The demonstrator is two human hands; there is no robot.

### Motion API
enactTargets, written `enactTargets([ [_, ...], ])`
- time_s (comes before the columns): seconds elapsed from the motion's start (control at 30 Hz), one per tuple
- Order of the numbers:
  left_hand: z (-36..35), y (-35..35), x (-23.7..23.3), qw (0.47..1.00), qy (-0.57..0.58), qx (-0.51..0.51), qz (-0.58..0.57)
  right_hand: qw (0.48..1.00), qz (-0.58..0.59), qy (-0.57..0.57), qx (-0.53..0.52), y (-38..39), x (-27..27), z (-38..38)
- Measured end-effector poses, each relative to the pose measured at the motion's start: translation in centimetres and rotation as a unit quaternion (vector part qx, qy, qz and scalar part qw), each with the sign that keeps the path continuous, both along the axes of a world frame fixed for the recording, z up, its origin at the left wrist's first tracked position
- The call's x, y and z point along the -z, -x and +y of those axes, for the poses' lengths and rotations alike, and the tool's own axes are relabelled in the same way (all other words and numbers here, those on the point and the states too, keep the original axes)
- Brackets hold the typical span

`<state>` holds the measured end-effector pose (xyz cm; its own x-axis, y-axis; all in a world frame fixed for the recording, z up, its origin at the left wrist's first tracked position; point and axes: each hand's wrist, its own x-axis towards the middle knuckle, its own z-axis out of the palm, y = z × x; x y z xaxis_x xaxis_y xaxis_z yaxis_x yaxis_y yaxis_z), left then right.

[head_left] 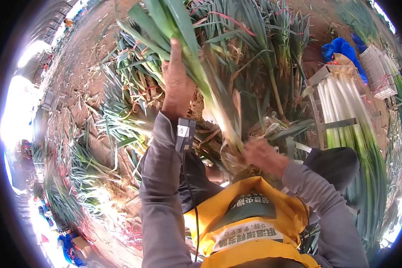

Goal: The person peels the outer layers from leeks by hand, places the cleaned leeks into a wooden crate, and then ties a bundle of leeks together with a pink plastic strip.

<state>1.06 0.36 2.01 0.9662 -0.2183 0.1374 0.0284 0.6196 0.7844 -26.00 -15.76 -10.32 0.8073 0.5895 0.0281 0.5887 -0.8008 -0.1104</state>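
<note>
A leek [205, 89] slants across the middle, green leaves at the top and its pale stalk running down toward my lap. My left hand [178, 82] is closed around its upper stalk, thumb lying along it. A small device [185, 135] with a white label is on that wrist. My right hand [265, 156] is at the lower end of the stalk, slightly blurred, its fingers curled together against dry, loose outer leaves [232, 154]. The exact grip of the right fingers and the root end are partly hidden.
Piles of untrimmed leeks [254, 58] stand ahead and lie to the left [125, 129]. At right, cleaned white-stalked leeks [344, 102] rest in a metal frame [319, 120]. Beyond are a blue plastic sheet [344, 51] and a pale crate [377, 71]. A yellow apron [250, 216] covers my lap.
</note>
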Motion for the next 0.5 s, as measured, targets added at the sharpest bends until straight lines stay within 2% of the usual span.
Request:
enactTargets([
  [0.03, -0.2, 0.5, -1.0, 0.998, -0.005, -0.063, -0.019, 0.998, 0.042, 0.011, -0.044, 4.2, 6.4, -1.2],
  [0.07, 0.1, 0.7, -1.9, 0.998, -0.003, -0.061, -0.025, 0.992, 0.085, 0.024, -0.088, 7.1, 11.5, -2.3],
  [0.1, 0.9, 0.7, -2.6, 0.998, -0.002, -0.06, -0.034, 0.993, 0.083, 0.025, -0.087, 7.0, 11.2, -2.2],
  [0.13, 1.4, 0.7, -3.1, 0.997, -0.001, -0.06, -0.041, 0.976, 0.214, 0.047, -0.005, 6.8, 10.1, -1.9],
  [0.17, 1.5, 0.3, -3.4, 0.995, 0.005, -0.091, -0.033, 0.934, 0.344, 0.069, 0.074, 7.1, 9.0, -1.5],
  [0.23, 1.9, 0.4, -2.8, 0.997, 0.0, -0.073, -0.026, 0.936, 0.343, 0.054, 0.057, 0.9, -0.7, -0.3],
  [0.27, 1.8, 0.2, -3.1, 0.998, -0.001, -0.049, -0.033, 0.948, 0.26, -0.092, 0.162, -1.3, -2.9, 0.1],
  [0.3, 1.4, 0.7, -3.1, 0.999, 0.007, -0.039, -0.018, 0.941, 0.148, -0.253, 0.17, -3.7, -6.1, 0.5],
  [0.33, 1.2, 1.1, -3.1, 0.999, 0.012, -0.036, -0.018, 0.941, 0.006, -0.26, 0.218, -6.2, -6.7, 0.8],
  [0.4, 0.5, 1.7, -2.9, 0.999, 0.018, 0.015, -0.032, 0.92, -0.214, -0.285, 0.166, -10.9, -11.7, 1.7],
  [0.47, 0.3, 1.6, -2.6, 1.0, 0.01, 0.017, -0.008, 0.901, -0.297, -0.287, 0.137, -14.8, -12.0, 3.0],
  [0.5, 0.6, 1.3, -2.6, 0.999, 0.003, 0.053, -0.009, 0.901, -0.295, -0.287, 0.138, -16.1, -11.6, 3.3],
])
